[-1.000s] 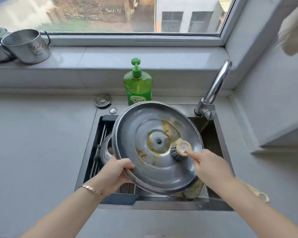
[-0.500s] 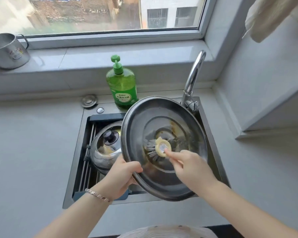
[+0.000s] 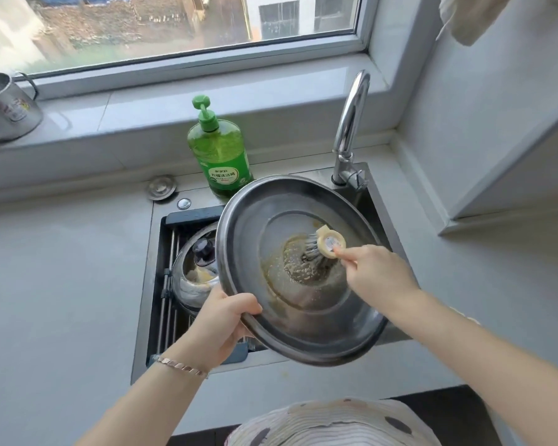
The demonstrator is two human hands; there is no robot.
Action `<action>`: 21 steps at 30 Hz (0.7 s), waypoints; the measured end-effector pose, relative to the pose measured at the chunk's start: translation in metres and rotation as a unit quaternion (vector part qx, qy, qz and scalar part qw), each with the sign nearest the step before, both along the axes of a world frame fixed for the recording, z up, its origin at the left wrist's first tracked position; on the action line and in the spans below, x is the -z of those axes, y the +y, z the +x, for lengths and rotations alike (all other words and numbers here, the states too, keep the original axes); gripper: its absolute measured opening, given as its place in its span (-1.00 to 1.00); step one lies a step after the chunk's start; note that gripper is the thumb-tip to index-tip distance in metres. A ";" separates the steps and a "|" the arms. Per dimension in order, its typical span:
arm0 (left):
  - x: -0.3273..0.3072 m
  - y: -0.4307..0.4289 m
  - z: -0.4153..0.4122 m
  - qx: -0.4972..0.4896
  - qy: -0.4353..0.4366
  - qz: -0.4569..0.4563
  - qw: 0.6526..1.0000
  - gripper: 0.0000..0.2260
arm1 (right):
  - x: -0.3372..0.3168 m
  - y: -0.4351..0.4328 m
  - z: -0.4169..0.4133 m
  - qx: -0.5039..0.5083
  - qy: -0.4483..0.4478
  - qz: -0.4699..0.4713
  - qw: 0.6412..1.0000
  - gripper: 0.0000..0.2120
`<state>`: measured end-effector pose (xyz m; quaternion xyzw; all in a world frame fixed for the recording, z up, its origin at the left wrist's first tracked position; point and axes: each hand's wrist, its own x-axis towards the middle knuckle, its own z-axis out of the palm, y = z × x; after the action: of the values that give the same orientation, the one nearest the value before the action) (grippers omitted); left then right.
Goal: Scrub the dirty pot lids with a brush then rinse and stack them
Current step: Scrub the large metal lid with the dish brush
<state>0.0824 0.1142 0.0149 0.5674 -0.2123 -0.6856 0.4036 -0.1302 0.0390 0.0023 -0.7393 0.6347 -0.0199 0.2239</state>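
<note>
Scrubbing step: the left hand has its grip round the near-left rim of the tilted lid over the sink, the right hand holds the brush on its foamy centre; next, probably, the outer ring needs brushing.

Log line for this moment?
step: scrub | left hand: grips large steel pot lid at rim | right hand: holds cream round-headed brush, bristles on soiled lid centre

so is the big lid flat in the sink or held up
Held up, tilted: the left hand grips the big lid by its rim above the sink, soiled inside facing the camera.
</note>
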 end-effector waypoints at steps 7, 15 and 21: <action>0.000 -0.004 -0.001 0.037 -0.063 -0.016 0.997 -0.45 | 0.004 0.014 0.007 -0.021 -0.090 0.002 0.996 -0.67; -0.003 -0.004 -0.005 0.066 -0.053 -0.027 0.996 -0.48 | -0.003 0.022 0.009 -0.043 -0.093 -0.022 0.994 -0.65; -0.003 -0.003 -0.003 0.086 -0.075 -0.031 0.993 -0.50 | 0.000 0.023 -0.002 -0.001 -0.047 0.014 0.999 -0.67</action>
<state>0.0793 0.1114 0.0181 0.5840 -0.3114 -0.6661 0.3440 -0.1317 0.0622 0.0025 -0.7353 0.6225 -0.0459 0.2639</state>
